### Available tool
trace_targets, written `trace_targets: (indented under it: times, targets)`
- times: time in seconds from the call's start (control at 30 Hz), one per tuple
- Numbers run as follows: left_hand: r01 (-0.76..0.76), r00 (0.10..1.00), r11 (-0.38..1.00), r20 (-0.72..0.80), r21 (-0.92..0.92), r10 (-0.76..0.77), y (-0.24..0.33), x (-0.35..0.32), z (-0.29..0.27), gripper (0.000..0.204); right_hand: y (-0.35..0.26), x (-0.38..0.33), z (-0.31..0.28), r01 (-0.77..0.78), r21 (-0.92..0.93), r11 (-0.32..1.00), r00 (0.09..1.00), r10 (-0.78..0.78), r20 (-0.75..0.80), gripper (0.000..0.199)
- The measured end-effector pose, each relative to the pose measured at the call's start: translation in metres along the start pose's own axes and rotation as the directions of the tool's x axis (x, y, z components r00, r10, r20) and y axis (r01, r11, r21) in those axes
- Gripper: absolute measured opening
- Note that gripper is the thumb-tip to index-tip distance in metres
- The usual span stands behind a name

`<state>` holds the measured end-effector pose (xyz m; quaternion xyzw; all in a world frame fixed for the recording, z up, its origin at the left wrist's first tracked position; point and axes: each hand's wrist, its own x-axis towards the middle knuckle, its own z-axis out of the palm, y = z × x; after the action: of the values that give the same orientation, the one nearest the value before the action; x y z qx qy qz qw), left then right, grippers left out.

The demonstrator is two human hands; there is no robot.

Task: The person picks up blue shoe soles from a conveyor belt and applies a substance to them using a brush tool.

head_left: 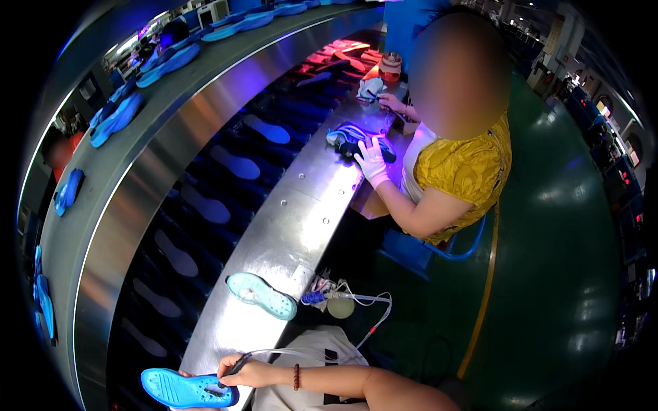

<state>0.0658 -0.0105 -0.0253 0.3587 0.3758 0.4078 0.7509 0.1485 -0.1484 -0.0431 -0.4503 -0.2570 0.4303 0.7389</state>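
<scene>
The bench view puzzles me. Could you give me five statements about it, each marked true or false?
1. The right hand holds a black tool at a blue sole. True.
2. The right hand wears a white glove. False: it is bare.
3. A pale sole lies on the metal bench. True.
4. The pale sole touches the blue sole. False: they are apart.
5. The co-worker's sleeve is green. False: it is yellow.

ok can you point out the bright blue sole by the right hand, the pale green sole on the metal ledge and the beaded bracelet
Bright blue sole [179, 389]: head view, middle of its upward face
Pale green sole [261, 296]: head view, middle of its upward face
Beaded bracelet [297, 377]: head view, beads atop the wrist
</scene>
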Motion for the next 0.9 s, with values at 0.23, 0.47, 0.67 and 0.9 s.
trace_targets:
  times: [0.23, 0.47, 0.67, 0.9]
  targets:
    - [-0.002, 0.996, 0.999, 0.092, -0.055, 0.007, 0.007, 0.000, -0.019, 0.070, 0.008, -0.004, -0.001, -0.025, 0.080, 0.996, 1.000, 0.027, -0.016, 0.015]
    - [0.082, 0.988, 0.986, 0.141, -0.142, -0.062, 0.015, 0.004, -0.029, 0.062, 0.007, -0.003, 0.005, -0.010, 0.050, 0.999, 1.000, 0.011, -0.022, 0.015]
    - [0.078, 0.989, 0.988, 0.135, -0.131, -0.061, 0.007, 0.004, -0.011, 0.063, 0.007, -0.005, -0.007, -0.016, 0.114, 0.993, 1.000, 0.019, -0.022, 0.014]
    - [0.061, 0.984, 0.997, -0.162, -0.051, -0.068, 0.007, 0.007, -0.021, 0.069, 0.019, -0.001, -0.003, 0.014, 0.080, 0.997, 1.000, -0.012, -0.026, 0.015]
